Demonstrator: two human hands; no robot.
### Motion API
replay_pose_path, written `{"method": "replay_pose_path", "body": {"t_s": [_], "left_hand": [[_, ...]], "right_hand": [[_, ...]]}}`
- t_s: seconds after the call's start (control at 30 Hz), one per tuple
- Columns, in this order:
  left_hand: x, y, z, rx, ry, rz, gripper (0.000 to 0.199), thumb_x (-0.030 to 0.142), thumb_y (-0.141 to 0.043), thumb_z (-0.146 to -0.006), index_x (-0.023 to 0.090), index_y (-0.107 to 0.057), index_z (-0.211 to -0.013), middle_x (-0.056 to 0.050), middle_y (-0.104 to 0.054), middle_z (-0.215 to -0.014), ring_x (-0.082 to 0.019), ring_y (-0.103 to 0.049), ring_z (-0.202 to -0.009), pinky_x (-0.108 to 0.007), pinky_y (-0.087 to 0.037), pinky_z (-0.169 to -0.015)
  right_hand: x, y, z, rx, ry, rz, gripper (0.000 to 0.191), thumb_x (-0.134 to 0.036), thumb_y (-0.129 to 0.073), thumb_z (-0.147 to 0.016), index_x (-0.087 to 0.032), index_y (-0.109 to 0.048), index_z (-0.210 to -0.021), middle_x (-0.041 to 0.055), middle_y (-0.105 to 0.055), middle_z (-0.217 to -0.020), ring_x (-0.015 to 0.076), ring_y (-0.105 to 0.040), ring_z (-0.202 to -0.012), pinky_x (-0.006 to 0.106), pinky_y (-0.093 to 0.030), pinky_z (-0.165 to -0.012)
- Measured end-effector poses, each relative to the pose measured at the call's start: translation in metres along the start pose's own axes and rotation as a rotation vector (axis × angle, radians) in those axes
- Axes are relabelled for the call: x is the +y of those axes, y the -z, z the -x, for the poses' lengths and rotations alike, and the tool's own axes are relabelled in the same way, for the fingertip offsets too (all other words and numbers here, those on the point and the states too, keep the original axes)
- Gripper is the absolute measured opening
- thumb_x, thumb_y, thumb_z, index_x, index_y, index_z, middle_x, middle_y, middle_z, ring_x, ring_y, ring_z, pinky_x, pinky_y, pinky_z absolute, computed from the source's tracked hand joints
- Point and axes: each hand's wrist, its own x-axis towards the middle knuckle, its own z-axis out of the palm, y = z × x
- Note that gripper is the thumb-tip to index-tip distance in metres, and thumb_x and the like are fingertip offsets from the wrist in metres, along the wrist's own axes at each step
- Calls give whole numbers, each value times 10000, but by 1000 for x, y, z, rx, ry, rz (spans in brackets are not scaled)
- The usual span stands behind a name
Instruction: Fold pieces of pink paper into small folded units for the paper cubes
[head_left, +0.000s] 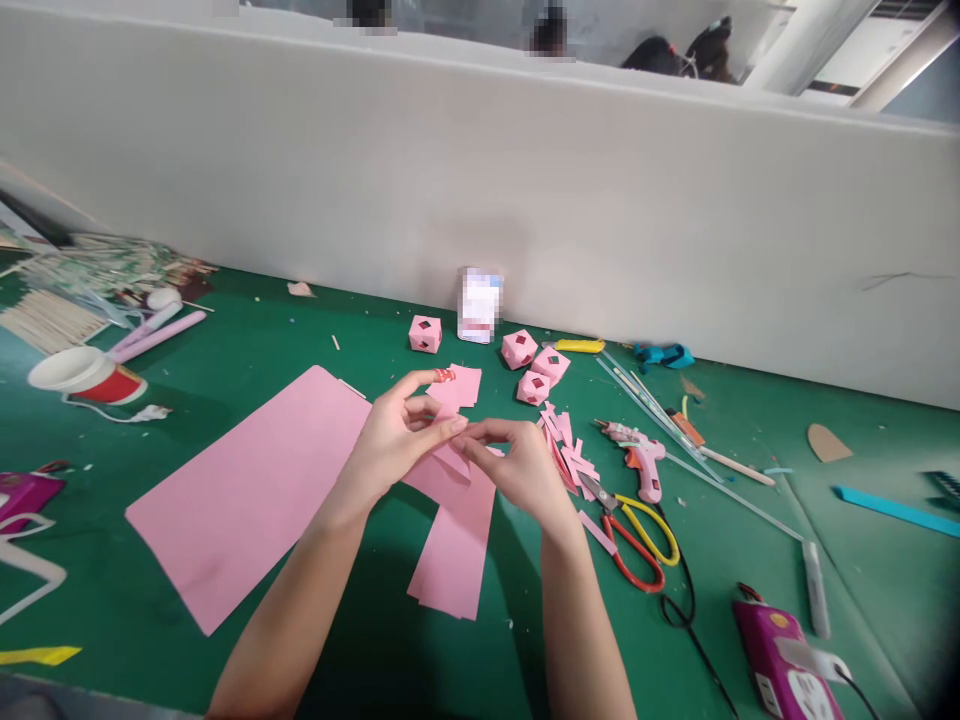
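Observation:
My left hand (pixel 405 430) and my right hand (pixel 521 465) meet at the middle of the table, both pinching a small pink paper piece (pixel 452 463). The fingertips partly hide it, so its folds are hard to make out. Beneath the hands lie pink paper strips (pixel 457 560), overlapping one another. Just behind the left fingers are small pink paper squares (pixel 469 382). To the left rests a large pink sheet (pixel 255 490). Narrow pink paper scraps (pixel 574 455) are heaped beside my right hand, near scissors (pixel 637 540) with red and yellow handles.
Folded pink paper balls (pixel 519 349) and one pink paper cube (pixel 425 334) stand near the white partition (pixel 300 170). At right are a pink glue gun (pixel 637 460), a yellow cutter (pixel 580 346) and a purple power box (pixel 787 660). A paper cup (pixel 86 377) and wooden sticks (pixel 52 315) lie left.

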Motion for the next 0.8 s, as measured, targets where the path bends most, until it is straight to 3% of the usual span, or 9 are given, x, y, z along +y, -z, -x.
{"method": "replay_pose_path", "body": {"t_s": [0.07,0.2,0.27,0.43,0.6,0.8], "left_hand": [[1,-2,0,75,-32,59,571,355,-847,-766,214,-598,-1260,50,-650,-711,-157,-693,-716,-277,-567,-728],[4,-1,-1,166,-77,178,586,298,-872,-735,223,-598,-1248,53,-671,-716,-165,-726,-779,-274,-581,-778],[5,1,0,154,-74,189,602,290,-872,-737,230,-585,-1263,32,-709,-766,-183,-743,-836,-272,-587,-783],[4,2,3,-29,-13,79,710,311,-872,-745,239,-530,-1362,-38,-778,-931,-220,-765,-884,-308,-609,-800],[3,1,1,74,-46,113,688,339,-873,-747,236,-551,-1346,3,-752,-770,-205,-760,-759,-294,-617,-724],[7,-1,3,102,-39,180,737,299,-885,-733,237,-522,-1371,-5,-767,-814,-194,-757,-780,-268,-619,-707]], "right_hand": [[-1,-2,-1,12,20,-36,209,-373,-656,-940,-230,-792,-872,10,-793,-846,197,-715,-778,297,-507,-738],[-1,-4,-2,37,48,-95,201,-398,-677,-928,-229,-774,-880,17,-790,-874,208,-730,-839,306,-533,-790],[-1,-4,-2,56,54,-106,186,-378,-679,-927,-230,-767,-857,19,-789,-878,213,-732,-855,314,-534,-807],[-2,-4,-1,37,55,-113,195,-345,-661,-941,-225,-759,-824,22,-782,-863,216,-731,-859,321,-530,-826],[-3,-4,-1,72,38,-129,190,-385,-691,-919,-222,-778,-874,28,-796,-889,217,-739,-857,316,-550,-804],[-5,-4,0,149,60,-159,161,-342,-701,-910,-221,-785,-847,41,-806,-918,235,-749,-896,332,-560,-823]]}}
